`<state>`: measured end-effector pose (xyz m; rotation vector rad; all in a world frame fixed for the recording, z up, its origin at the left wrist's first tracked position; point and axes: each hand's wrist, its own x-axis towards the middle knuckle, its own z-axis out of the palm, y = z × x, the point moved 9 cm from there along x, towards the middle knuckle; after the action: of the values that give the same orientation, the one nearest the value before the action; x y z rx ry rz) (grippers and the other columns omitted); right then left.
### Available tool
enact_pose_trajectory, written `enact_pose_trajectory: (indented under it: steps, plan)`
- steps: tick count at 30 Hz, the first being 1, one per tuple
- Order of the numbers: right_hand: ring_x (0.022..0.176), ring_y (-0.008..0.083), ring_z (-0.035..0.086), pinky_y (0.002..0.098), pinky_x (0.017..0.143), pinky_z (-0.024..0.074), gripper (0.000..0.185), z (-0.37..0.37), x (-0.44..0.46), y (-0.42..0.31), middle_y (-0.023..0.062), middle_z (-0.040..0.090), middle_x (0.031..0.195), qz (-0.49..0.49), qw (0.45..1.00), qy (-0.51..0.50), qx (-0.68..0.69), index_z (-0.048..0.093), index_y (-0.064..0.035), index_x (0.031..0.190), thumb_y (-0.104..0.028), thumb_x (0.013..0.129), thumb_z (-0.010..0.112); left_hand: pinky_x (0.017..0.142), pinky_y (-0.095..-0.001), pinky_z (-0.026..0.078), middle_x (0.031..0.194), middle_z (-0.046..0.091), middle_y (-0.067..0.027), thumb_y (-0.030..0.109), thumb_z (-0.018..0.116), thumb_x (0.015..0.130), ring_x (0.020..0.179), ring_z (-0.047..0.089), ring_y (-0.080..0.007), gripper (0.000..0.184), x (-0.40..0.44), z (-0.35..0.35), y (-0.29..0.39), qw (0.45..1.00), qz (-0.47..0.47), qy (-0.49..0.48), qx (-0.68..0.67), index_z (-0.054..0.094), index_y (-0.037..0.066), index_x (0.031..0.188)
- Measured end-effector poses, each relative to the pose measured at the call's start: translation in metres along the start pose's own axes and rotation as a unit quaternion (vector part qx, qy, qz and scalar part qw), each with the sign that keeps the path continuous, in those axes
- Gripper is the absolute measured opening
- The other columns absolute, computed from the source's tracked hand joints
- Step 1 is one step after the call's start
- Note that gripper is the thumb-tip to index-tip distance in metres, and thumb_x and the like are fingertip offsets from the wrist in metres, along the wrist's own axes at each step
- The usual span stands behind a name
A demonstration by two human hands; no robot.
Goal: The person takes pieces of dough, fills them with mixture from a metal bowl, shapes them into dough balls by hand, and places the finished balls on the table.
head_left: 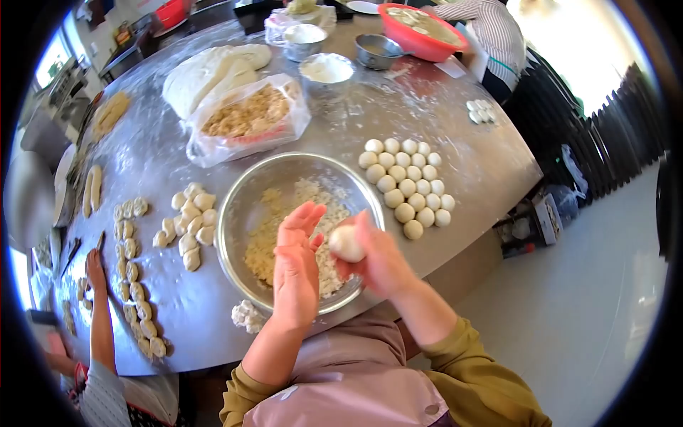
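Note:
Above a large steel bowl (226,249), my right hand (384,260) holds a round white dough ball (346,244) between thumb and fingers. My left hand (297,260) is open beside it, palm turned towards the ball, fingers stretched and apart from it. Inside the bowl are a yellowish crumbly filling (260,245) and a whiter crumbly heap (331,274). Right of the bowl, smooth dough balls (405,188) sit in close rows. To its left lies a cluster of cut dough pieces (191,217). A white lump (247,317) rests against the bowl's near left side.
Behind the bowl stand a plastic-lined container of brown filling (245,117) and a big dough mass (206,78). Further back are small metal bowls (377,51) and a red basin (420,32). Lower left, a co-worker's hand (96,270) is near dough pieces (139,309). Another person (494,35) leans at the far right.

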<state>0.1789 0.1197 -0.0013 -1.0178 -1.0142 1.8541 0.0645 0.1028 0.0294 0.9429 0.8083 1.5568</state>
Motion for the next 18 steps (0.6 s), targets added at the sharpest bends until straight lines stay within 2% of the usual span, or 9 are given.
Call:
enact_pose_trajectory:
  steps: [2, 4, 6, 8, 11, 12, 15, 16, 18]
  plan:
    - [0.062, 0.0133, 0.058, 0.0276, 0.055, 0.0481, 0.045, -0.061, -0.002, -0.035, 0.0031, 0.061, 0.081, -0.098, 0.99, 0.09, -0.037, 0.054, -0.0085, 0.105, -0.047, 0.104, 0.031, 0.102, -0.0377, 0.037, 0.137, 0.049, -0.0113, 0.066, 0.035, 0.096, 0.125, 0.047, -0.023, 0.077, -0.002, -0.003, 0.004, 1.0, 0.007, 0.008, -0.023, 0.036, 0.005, 0.143]
    - [0.07, 0.0116, 0.056, 0.0268, 0.059, 0.0457, 0.037, -0.136, 0.002, -0.062, 0.0031, 0.061, 0.089, -0.141, 0.978, 0.152, 0.018, 0.055, -0.0109, 0.111, -0.041, 0.101, 0.036, 0.103, -0.0386, 0.037, 0.137, 0.049, -0.0118, 0.058, 0.036, 0.099, 0.126, 0.047, -0.024, 0.069, -0.006, -0.019, 0.01, 0.999, 0.014, -0.001, -0.045, 0.036, 0.005, 0.143]
    - [0.071, 0.0116, 0.055, 0.0273, 0.062, 0.0449, 0.043, -0.215, -0.003, -0.093, 0.0037, 0.062, 0.093, -0.181, 0.917, 0.297, -0.194, 0.056, -0.0104, 0.117, -0.046, 0.098, 0.041, 0.101, -0.0381, 0.041, 0.136, 0.049, -0.0126, 0.052, 0.041, 0.1, 0.123, 0.05, -0.0244, 0.064, -0.012, -0.04, 0.01, 0.997, -0.014, 0.007, -0.071, 0.037, 0.005, 0.142]
    - [0.076, 0.0194, 0.062, 0.0351, 0.071, 0.0494, 0.046, -0.28, 0.003, -0.101, 0.0099, 0.066, 0.096, -0.091, 0.865, 0.379, -0.315, 0.06, -0.0075, 0.109, -0.049, 0.096, 0.045, 0.099, -0.0377, 0.043, 0.135, 0.05, -0.0129, 0.047, 0.045, 0.1, 0.121, 0.051, -0.0246, 0.06, -0.02, -0.056, 0.011, 0.998, -0.036, 0.022, -0.05, 0.038, 0.004, 0.141]
    - [0.086, 0.0288, 0.067, 0.0401, 0.08, 0.0496, 0.054, -0.34, 0.028, -0.09, 0.0169, 0.069, 0.095, 0.06, 0.763, 0.393, -0.51, 0.063, -0.0042, 0.109, -0.053, 0.093, 0.046, 0.097, -0.0364, 0.044, 0.131, 0.052, -0.0123, 0.04, 0.051, 0.098, 0.119, 0.053, -0.024, 0.055, -0.033, -0.063, 0.017, 0.997, -0.06, 0.043, -0.009, 0.04, 0.004, 0.138]
    - [0.098, 0.036, 0.066, 0.043, 0.086, 0.0485, 0.058, -0.341, 0.033, -0.087, 0.0221, 0.07, 0.098, 0.085, 0.758, 0.38, -0.524, 0.063, -0.0012, 0.111, -0.053, 0.093, 0.044, 0.097, -0.0357, 0.043, 0.13, 0.053, -0.0116, 0.037, 0.053, 0.097, 0.118, 0.053, -0.0234, 0.052, -0.036, -0.062, 0.018, 0.997, -0.07, 0.041, -0.012, 0.041, 0.003, 0.135]
    - [0.1, 0.0367, 0.066, 0.0431, 0.088, 0.0484, 0.059, -0.347, 0.052, -0.082, 0.0218, 0.069, 0.103, 0.095, 0.72, 0.368, -0.581, 0.065, -0.0005, 0.108, -0.053, 0.094, 0.044, 0.097, -0.0346, 0.043, 0.123, 0.057, -0.0096, 0.033, 0.054, 0.098, 0.114, 0.056, -0.0214, 0.045, -0.042, -0.06, 0.016, 0.995, -0.088, 0.047, -0.019, 0.044, 0.003, 0.131]
    - [0.108, 0.0374, 0.063, 0.0442, 0.093, 0.0473, 0.064, -0.348, 0.059, -0.079, 0.0222, 0.067, 0.113, 0.114, 0.715, 0.358, -0.59, 0.062, -0.0005, 0.115, -0.057, 0.095, 0.039, 0.097, -0.0346, 0.043, 0.122, 0.058, -0.0093, 0.033, 0.054, 0.098, 0.114, 0.056, -0.0211, 0.045, -0.043, -0.062, 0.015, 0.994, -0.091, 0.05, -0.02, 0.044, 0.003, 0.131]
    - [0.114, 0.0381, 0.059, 0.0453, 0.097, 0.045, 0.068, -0.344, 0.069, -0.071, 0.0221, 0.063, 0.121, 0.137, 0.687, 0.361, -0.616, 0.059, -0.001, 0.121, -0.059, 0.096, 0.035, 0.096, -0.0345, 0.044, 0.12, 0.059, -0.0087, 0.032, 0.053, 0.098, 0.113, 0.057, -0.0207, 0.044, -0.044, -0.064, 0.014, 0.993, -0.097, 0.059, -0.02, 0.045, 0.003, 0.13]
